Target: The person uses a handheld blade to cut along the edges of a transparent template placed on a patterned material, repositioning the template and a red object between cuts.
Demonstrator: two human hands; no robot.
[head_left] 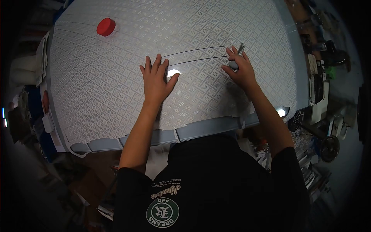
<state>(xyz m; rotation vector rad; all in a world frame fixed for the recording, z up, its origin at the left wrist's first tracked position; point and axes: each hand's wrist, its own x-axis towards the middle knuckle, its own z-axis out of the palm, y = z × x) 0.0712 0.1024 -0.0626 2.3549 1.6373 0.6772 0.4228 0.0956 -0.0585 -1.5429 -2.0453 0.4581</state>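
item: lines, 2, thin, dark, near-parallel, slightly bowed; poss. edges of a clear strip, can't tell; on cloth, btwn the hands, long axis running side to side, a bit farther from the body at the right end

left hand: fingers spread apart, palm down on cloth, tips by the lines' left end, lines lying off to its right

right hand: by the lines' right end; fingers bent, thumb apart from index, around tool; whether clamped, can't tell. both hands abt equally near the lines

tool: slim silvery metal part past the fingertips; grey rounded bit by thumb, same piece or not unclear

cloth: pale, shiny, w/ lattice & small flower motifs; glare by left thumb

desk: grey edge, cloth-covered

lid: red, round, prob. plastic, far left, well apart from hands
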